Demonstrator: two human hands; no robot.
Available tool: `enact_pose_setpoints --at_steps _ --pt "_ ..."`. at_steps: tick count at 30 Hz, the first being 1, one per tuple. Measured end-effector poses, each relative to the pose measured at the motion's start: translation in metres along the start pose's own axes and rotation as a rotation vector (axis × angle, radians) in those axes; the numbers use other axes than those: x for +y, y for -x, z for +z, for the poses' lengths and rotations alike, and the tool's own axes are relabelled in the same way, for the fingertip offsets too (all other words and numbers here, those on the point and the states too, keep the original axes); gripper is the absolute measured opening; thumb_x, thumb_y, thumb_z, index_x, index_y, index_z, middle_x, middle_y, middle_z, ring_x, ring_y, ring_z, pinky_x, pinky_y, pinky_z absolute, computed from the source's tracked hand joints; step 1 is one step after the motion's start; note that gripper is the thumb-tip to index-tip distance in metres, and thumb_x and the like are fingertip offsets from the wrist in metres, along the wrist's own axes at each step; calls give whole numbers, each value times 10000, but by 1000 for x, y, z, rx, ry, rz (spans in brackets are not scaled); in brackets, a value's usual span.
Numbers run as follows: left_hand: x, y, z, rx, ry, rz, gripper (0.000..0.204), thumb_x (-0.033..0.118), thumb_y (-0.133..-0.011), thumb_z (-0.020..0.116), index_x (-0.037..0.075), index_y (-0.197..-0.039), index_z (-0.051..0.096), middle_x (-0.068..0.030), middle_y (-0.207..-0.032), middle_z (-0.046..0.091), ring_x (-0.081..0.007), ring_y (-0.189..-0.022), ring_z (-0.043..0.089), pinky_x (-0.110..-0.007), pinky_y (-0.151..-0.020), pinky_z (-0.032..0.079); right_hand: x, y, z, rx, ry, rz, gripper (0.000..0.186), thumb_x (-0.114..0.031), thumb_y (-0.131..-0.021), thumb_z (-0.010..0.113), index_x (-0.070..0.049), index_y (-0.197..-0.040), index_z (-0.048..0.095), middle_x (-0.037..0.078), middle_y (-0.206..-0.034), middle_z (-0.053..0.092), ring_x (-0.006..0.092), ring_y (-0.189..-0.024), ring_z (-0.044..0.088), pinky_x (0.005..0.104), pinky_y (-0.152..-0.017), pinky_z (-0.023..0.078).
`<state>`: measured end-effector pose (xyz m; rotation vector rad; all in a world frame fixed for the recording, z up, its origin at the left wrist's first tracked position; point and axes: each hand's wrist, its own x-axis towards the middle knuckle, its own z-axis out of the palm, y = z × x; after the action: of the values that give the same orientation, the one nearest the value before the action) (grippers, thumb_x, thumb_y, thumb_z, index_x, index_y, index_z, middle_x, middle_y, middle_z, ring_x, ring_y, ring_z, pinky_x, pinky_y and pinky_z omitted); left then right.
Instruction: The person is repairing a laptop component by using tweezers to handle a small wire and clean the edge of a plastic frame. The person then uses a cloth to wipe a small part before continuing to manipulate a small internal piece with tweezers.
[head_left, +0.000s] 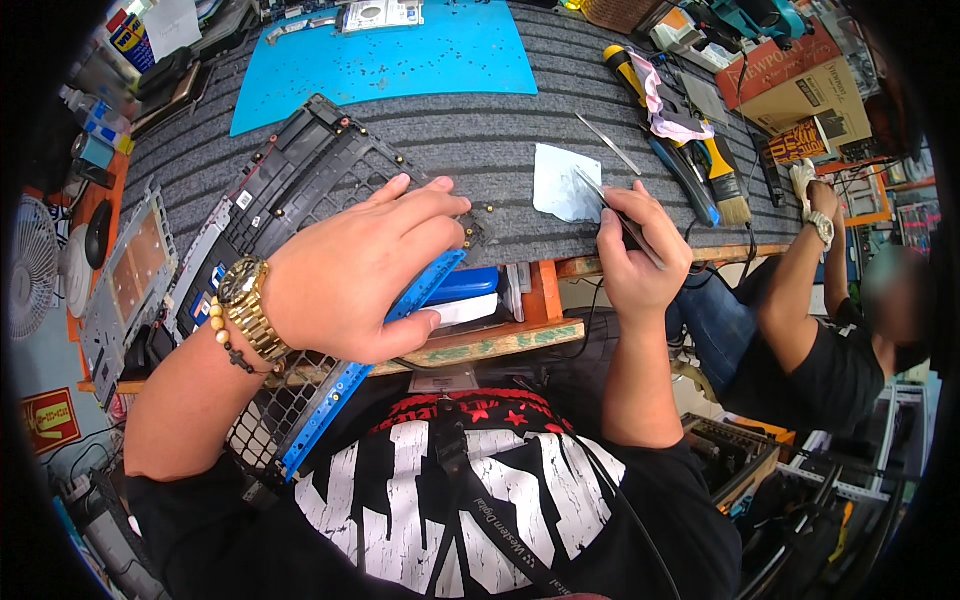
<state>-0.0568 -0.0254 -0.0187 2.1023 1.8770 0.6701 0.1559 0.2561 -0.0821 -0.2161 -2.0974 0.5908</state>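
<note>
Across a black laptop frame [290,160] with an open keyboard grid and blue edge lies my left hand [360,265]. Its fingers are stretched and spread on the frame's corner, and its thumb crosses the blue edge. The frame slants over the table's front edge toward my lap. My right hand [645,250] is closed around metal tweezers [622,222], whose tips point down at a small pale sheet [557,185] on the ribbed grey mat. Whether the tips grip anything is too small to tell. Beyond the sheet lies a thin metal strip [607,143].
A blue mat [390,60] dotted with small screws lies at the back. To the right are a screwdriver [622,72], a pink cloth [672,115], a blue-black tool [688,185] and a brush [727,180]. A metal panel [130,280] leans left. A co-worker [810,330] sits at right.
</note>
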Motion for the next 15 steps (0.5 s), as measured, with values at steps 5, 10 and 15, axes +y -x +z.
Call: enact_pose_setpoints --at_steps 5,10,15 --pt "0 0 1 -2 0 0 609 248 -841 833 19 -1361 614 -293 -1602 576 -538 -1581 493 -664 -1341 355 0 0 0 -2 5 -4 219 90 -848 776 23 -1052 814 153 -1036 851 314 -1001 838 545 -1140 577" --pt "0 1 1 8 -1 3 606 244 -839 835 20 -1357 615 -294 -1598 578 -536 -1582 494 -666 -1341 355 1 2 0 0 -14 14 215 79 -850 784 24 -1056 817 157 -1034 850 322 -1006 839 541 -1144 571" --pt "0 0 1 4 5 2 605 246 -843 834 18 -1358 614 -298 -1595 577 -537 -1584 489 -669 -1342 352 2 4 -2 -20 -62 97 169 54 -896 779 35 -1058 820 139 -1032 854 267 -1010 835 550 -1194 540"
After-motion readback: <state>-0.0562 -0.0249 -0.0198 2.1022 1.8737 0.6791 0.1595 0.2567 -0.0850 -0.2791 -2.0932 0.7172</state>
